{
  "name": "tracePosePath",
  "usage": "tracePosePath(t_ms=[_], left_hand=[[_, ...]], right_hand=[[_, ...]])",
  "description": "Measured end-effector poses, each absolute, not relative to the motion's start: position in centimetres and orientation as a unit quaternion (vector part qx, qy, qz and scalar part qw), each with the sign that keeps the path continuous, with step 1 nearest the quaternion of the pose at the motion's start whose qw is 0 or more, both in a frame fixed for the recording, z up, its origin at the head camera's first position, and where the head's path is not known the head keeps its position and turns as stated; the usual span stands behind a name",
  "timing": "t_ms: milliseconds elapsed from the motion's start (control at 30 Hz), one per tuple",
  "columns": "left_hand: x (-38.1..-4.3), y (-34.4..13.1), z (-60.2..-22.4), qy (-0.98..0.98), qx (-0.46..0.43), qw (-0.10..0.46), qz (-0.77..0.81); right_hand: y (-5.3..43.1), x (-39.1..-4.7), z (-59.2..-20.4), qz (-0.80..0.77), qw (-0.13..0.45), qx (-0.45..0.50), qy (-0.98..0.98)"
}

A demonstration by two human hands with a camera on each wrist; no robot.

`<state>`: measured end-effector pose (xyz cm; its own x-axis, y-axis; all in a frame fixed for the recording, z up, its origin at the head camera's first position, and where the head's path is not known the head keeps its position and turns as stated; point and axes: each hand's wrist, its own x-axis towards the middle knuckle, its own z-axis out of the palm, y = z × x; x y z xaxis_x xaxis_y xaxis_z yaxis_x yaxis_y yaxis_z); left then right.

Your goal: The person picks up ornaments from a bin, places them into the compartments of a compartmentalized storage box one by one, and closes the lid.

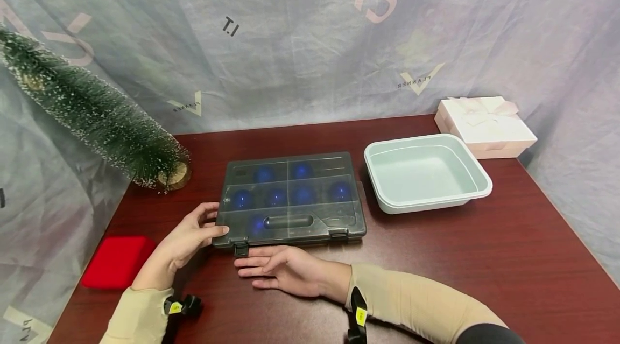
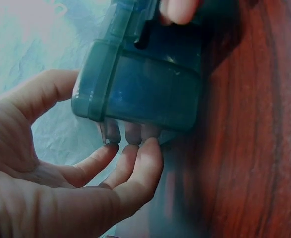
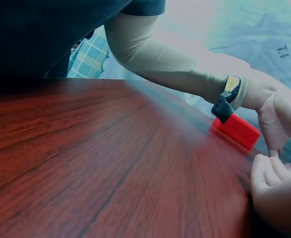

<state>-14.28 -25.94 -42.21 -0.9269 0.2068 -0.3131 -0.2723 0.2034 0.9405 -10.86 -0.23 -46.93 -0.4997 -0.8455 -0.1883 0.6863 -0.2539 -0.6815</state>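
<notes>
A grey translucent storage case (image 1: 319,223) lies on the table, its lid down, with several round blue things (image 1: 276,197) showing through. My left hand (image 1: 188,233) holds its left end, thumb on the lid's edge and fingertips against the side; the left wrist view shows this end (image 2: 150,91) close up. At the front edge, the left latch (image 1: 241,250) hangs outward, while the right latch (image 1: 339,234) sits against the case. My right hand (image 1: 295,271) is in front of the case, fingers extended, fingertips beside or touching the left latch.
A pale green basin (image 1: 426,172) stands right of the case, with a white gift box (image 1: 489,123) behind it. On the left are a small frosted tree (image 1: 106,118) and a red box-like object (image 1: 118,262). A grey printed cloth (image 1: 290,64) hangs behind the table.
</notes>
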Motion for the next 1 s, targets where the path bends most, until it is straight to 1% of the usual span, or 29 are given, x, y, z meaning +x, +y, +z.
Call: tracePosePath(t_ms=[100, 233, 300, 367, 433, 533, 633, 667, 767, 1000], left_hand=[[-14.3, -25.9, -42.2, 0.755, -0.021, 0.192, 0.627], [-14.4, -25.9, -42.2, 0.755, -0.022, 0.194, 0.625], [-14.4, -25.9, -42.2, 0.756, -0.023, 0.195, 0.624], [-14.4, -25.9, -42.2, 0.755, -0.023, 0.194, 0.626], [-14.4, -25.9, -42.2, 0.753, -0.023, 0.194, 0.628], [-14.4, -25.9, -42.3, 0.748, -0.022, 0.195, 0.634], [-14.4, -26.0, -42.3, 0.750, -0.022, 0.196, 0.631], [-14.3, -26.0, -42.3, 0.751, -0.022, 0.196, 0.630], [-14.3, -26.1, -42.3, 0.751, -0.021, 0.198, 0.629], [-14.2, -26.1, -42.4, 0.741, -0.018, 0.198, 0.642]], right_hand=[[-0.2, -10.9, -46.7, -0.781, 0.483, -0.130, 0.375], [0.0, -10.5, -46.1, -0.763, 0.459, -0.156, 0.427], [0.1, -10.2, -45.7, -0.742, 0.439, -0.182, 0.473], [0.0, -10.1, -45.3, -0.714, 0.404, -0.233, 0.522], [-0.1, -10.1, -44.8, -0.672, 0.343, -0.304, 0.582], [-0.3, -10.5, -44.0, -0.581, 0.205, -0.408, 0.673], [-0.5, -10.9, -43.2, -0.476, 0.072, -0.462, 0.744], [-0.5, -11.0, -43.0, -0.448, 0.040, -0.471, 0.758], [-0.7, -11.4, -42.7, -0.382, -0.033, -0.479, 0.790], [-1.5, -12.5, -43.6, -0.295, -0.148, -0.481, 0.812]])
